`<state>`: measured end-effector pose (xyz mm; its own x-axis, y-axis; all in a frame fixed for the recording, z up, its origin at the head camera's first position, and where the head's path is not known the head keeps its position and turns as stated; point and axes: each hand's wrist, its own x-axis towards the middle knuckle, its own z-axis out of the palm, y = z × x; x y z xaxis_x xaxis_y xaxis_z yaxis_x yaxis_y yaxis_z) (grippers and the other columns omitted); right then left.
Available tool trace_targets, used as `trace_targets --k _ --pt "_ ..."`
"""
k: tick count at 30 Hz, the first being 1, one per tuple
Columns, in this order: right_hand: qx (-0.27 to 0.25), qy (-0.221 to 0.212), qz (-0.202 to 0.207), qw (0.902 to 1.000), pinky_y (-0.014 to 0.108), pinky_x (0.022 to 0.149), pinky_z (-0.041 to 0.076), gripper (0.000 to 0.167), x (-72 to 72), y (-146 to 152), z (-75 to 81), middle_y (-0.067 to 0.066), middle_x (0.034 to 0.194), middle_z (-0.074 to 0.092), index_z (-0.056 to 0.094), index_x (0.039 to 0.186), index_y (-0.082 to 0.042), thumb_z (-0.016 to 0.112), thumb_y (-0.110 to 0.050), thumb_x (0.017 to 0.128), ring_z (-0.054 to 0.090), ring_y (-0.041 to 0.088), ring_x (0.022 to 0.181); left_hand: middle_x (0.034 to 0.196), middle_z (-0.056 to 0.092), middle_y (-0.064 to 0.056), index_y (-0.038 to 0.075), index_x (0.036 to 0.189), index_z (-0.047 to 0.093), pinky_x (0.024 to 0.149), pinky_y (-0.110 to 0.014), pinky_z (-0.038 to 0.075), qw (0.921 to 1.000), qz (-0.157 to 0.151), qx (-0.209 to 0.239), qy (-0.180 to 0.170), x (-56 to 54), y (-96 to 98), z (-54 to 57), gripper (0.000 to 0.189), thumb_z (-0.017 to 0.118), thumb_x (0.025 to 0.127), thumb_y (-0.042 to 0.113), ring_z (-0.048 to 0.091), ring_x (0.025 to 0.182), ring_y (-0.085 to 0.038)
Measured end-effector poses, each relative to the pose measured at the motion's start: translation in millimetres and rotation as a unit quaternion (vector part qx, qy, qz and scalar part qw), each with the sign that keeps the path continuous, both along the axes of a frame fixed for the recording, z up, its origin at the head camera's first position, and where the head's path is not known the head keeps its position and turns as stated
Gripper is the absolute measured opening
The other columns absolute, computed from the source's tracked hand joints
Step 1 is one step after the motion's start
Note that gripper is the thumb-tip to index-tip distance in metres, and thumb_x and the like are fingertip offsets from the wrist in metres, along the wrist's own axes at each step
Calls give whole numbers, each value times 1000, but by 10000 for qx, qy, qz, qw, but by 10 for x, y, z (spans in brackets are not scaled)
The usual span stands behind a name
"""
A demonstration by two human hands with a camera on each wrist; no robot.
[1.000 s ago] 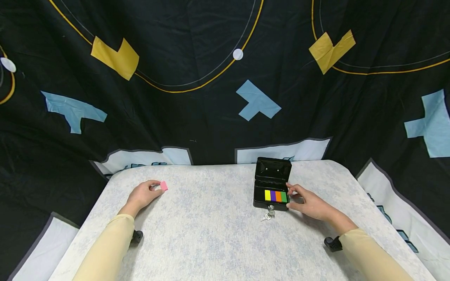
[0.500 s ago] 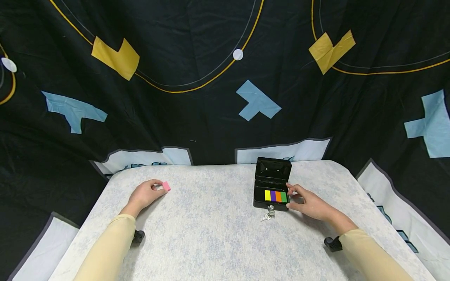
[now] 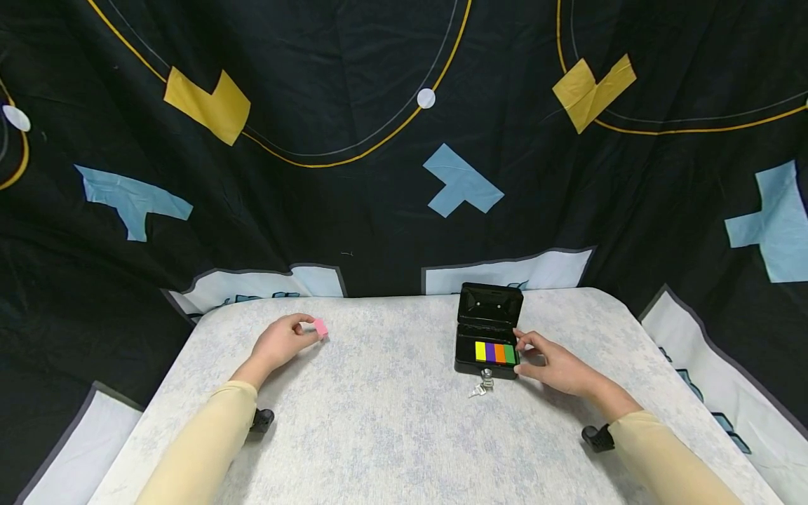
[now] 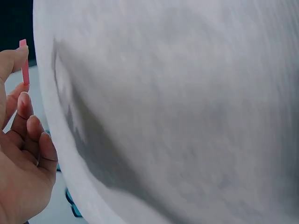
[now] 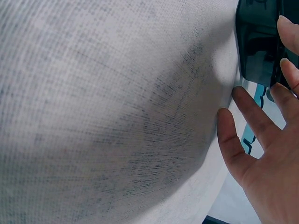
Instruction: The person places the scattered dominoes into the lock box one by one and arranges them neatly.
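My left hand (image 3: 283,341) pinches a small, thin pink rectangular piece (image 3: 320,329) between thumb and fingers, above the tabletop's left half. The left wrist view catches the pink piece (image 4: 24,63) edge-on, with the other fingers loosely bent below. My right hand (image 3: 558,365) rests at the right side of a black lidded metal cash box (image 3: 466,365). Its thumb and fingertips touch the box's side, spread apart. In the right wrist view the lower fingers of this hand (image 5: 275,154) extend free of the box. Yellow, purple, orange and green strips (image 3: 495,352) lie side by side inside the box.
The box's lid (image 3: 490,304) stands raised at the back. Keys (image 3: 482,386) hang from the lock at its front. A pale patterned cloth (image 3: 379,421) covers the table, and a dark printed curtain (image 3: 353,224) hangs behind its far edge.
My left hand has moved to the right and slightly away from me, carrying the pink piece. The right hand and the box stay where they were.
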<state>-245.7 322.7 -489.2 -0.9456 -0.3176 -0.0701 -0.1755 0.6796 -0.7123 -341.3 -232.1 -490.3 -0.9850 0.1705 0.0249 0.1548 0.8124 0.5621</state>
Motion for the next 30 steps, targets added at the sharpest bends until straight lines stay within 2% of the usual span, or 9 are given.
trace_targets --k 7,22,30 --pt "28 31 4 10000 60 105 40 35 -3 4 -5 16 165 30 49 119 -11 70 -31 99 54 38 129 95 56 -5 11 131 65 68 -36 41 9992 -312 131 204 11 261 68 46 73 94 36 51 80 -21" --pt "-17 14 -28 10000 60 105 40 35 -18 4 -18 15 165 29 50 119 -11 71 -31 99 54 36 128 94 56 -1 17 127 69 64 -35 41 9963 -706 288 393 31 779 159 44 77 90 39 49 71 -18" --pt "-35 8 -20 10000 60 104 40 36 -12 2 -11 15 165 30 50 118 -11 71 -32 98 54 37 128 93 57 0 19 124 71 65 -35 41 9938 -944 349 477 58 1050 203 41 78 87 35 50 77 -17"
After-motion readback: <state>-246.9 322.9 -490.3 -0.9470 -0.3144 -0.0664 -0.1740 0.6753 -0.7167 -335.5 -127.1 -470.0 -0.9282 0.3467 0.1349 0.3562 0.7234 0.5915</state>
